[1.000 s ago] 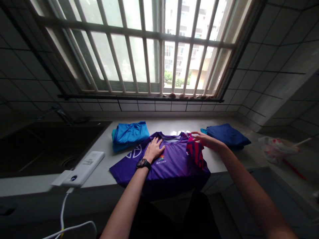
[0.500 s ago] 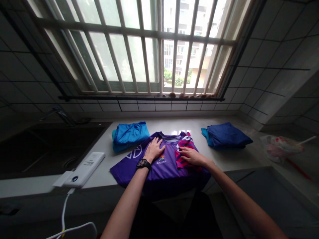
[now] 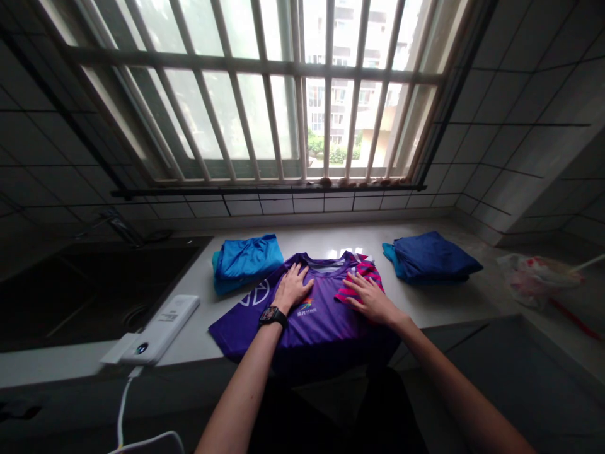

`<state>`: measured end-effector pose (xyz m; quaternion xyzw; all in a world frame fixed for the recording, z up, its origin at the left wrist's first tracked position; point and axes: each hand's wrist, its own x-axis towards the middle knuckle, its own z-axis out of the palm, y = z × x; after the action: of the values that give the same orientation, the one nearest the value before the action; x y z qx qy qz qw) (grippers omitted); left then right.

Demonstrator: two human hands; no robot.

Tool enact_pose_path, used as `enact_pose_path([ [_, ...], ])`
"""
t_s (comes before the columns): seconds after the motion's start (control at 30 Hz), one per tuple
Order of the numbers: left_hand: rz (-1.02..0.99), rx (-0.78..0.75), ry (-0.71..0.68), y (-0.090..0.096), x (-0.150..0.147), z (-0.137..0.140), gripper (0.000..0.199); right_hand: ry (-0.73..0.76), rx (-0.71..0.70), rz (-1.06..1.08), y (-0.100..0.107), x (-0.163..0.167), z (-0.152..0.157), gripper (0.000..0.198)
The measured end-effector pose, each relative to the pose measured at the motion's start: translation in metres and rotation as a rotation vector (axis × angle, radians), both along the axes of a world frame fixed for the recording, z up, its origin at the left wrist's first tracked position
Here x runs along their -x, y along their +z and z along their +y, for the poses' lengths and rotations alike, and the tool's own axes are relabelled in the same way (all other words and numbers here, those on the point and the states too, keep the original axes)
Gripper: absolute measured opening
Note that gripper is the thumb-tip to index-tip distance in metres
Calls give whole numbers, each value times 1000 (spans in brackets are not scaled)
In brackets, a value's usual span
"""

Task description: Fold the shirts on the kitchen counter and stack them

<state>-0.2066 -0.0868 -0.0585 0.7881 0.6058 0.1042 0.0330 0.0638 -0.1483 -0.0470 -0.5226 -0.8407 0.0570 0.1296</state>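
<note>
A purple T-shirt with a small printed logo on its chest lies on the white counter, collar toward the window, its lower part hanging over the front edge. My left hand rests flat on the shirt's upper left, fingers spread; a black watch is on that wrist. My right hand lies on the pink-and-dark striped sleeve at the shirt's right side, fingers stretched out. The purple left sleeve, with a white round emblem, spreads toward the lower left.
Folded bright blue clothes lie behind and left, folded dark blue clothes to the right. A white power bank with a cable lies near the dark sink. A plastic bag sits at far right. A barred window stands behind.
My right hand has moved slightly right, and the striped sleeve now lies farther out to the right. My left hand stays on the shirt.
</note>
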Motion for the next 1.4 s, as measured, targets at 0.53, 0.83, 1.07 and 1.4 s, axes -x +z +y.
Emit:
enact_pose_path([
  [0.53, -1, 9, 4, 4, 0, -1, 57, -22, -37, 500, -10, 18, 24, 55],
  [0.83, 91, 42, 11, 3, 0, 0, 63, -161, 46, -55, -18, 14, 13, 57],
  [1.07, 151, -182, -275, 35, -10, -18, 54, -201, 40, -62, -16, 17, 15, 56],
  [1.4, 46, 69, 621, 29, 134, -79, 61, -195, 6, -25, -20, 17, 14, 55],
])
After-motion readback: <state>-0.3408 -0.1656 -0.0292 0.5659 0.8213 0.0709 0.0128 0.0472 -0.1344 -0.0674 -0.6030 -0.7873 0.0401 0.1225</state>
